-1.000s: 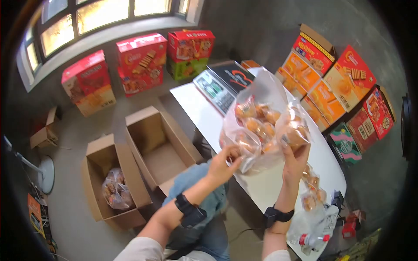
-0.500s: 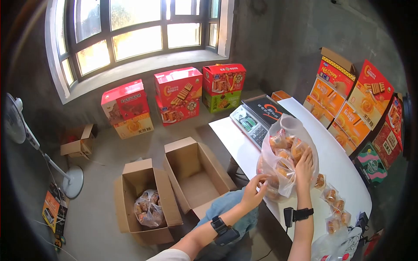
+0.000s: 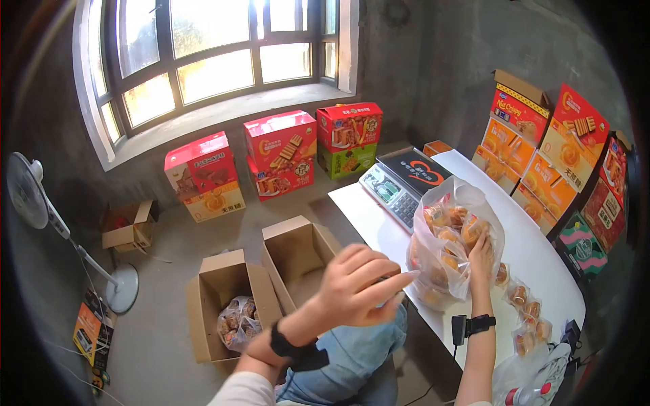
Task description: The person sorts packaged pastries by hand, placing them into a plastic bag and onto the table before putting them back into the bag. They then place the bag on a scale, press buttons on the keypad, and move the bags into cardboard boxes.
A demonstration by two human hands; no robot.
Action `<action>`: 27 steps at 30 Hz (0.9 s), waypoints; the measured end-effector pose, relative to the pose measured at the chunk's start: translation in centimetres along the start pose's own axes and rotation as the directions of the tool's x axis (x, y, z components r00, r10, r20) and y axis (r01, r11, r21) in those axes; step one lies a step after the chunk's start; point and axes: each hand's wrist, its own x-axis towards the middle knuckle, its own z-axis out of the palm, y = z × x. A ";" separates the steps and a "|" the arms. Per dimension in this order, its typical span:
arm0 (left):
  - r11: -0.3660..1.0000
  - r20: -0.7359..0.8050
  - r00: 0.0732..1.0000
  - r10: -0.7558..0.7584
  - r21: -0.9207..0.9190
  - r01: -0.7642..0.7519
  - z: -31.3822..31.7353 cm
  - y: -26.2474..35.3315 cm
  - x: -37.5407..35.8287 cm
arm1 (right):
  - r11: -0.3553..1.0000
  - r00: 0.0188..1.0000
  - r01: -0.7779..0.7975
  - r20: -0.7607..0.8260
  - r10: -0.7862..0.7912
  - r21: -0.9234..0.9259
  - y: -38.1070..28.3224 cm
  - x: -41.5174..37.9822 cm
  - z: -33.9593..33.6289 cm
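A translucent plastic bag (image 3: pixel 443 271) full of individually wrapped round breads stands open on the white table (image 3: pixel 542 250). My right hand (image 3: pixel 482 256) reaches in at the bag's right side, its fingertips against a wrapped bread (image 3: pixel 474 231); the fingers are partly hidden. My left hand (image 3: pixel 362 287) is raised to the left of the bag, above my knee, with some fingers curled and others pointing toward the bag. Nothing shows in it. Several wrapped breads (image 3: pixel 531 310) lie near the table's right edge. Behind the bag sits a digital scale (image 3: pixel 399 191) with a black box lid (image 3: pixel 416 169) on top.
Two open cartons stand on the floor: one (image 3: pixel 298 260) beyond my left hand, another (image 3: pixel 203 318) holding a bag of wrapped food (image 3: pixel 238 323). Red snack boxes (image 3: pixel 281 152) line the window wall. A fan (image 3: pixel 122 287) stands left. More boxes (image 3: pixel 535 159) lean at the right.
My left hand has come away from the bag's left side and risen toward the left. My right hand stays at the bag, slightly farther in. The view has shifted slightly.
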 end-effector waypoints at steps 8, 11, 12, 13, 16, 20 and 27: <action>0.845 0.064 0.932 0.356 0.403 -0.351 -8.2 6.9 12.3 | 0.998 0.994 0.056 -0.095 -0.059 -0.036 0.5 -0.3 1.7; 0.829 0.162 0.926 0.341 0.413 -0.378 -9.6 9.0 13.6 | 0.998 0.996 0.056 -0.069 -0.055 0.012 -0.1 -0.3 0.7; 0.835 0.201 0.928 0.313 0.408 -0.369 -10.1 9.6 13.6 | 0.998 0.995 0.062 -0.077 -0.063 -0.010 0.0 -0.4 0.9; 0.837 0.237 0.927 0.291 0.406 -0.366 -10.7 9.7 13.4 | 0.997 0.994 0.068 -0.087 -0.071 -0.030 0.0 -0.4 1.1; 0.874 0.420 0.897 0.139 0.375 -0.311 -13.6 10.5 12.3 | 0.998 0.996 0.052 -0.063 -0.055 -0.047 -0.3 -0.4 0.1; 0.919 0.629 0.760 -0.163 0.378 -0.116 -16.8 12.5 10.6 | 0.998 0.999 0.039 -0.027 -0.040 -0.039 -0.4 -0.2 0.4; 0.876 0.573 0.684 -0.451 0.433 0.215 -19.9 15.8 10.5 | 0.995 0.992 0.056 -0.112 -0.064 -0.078 -0.2 -0.8 0.3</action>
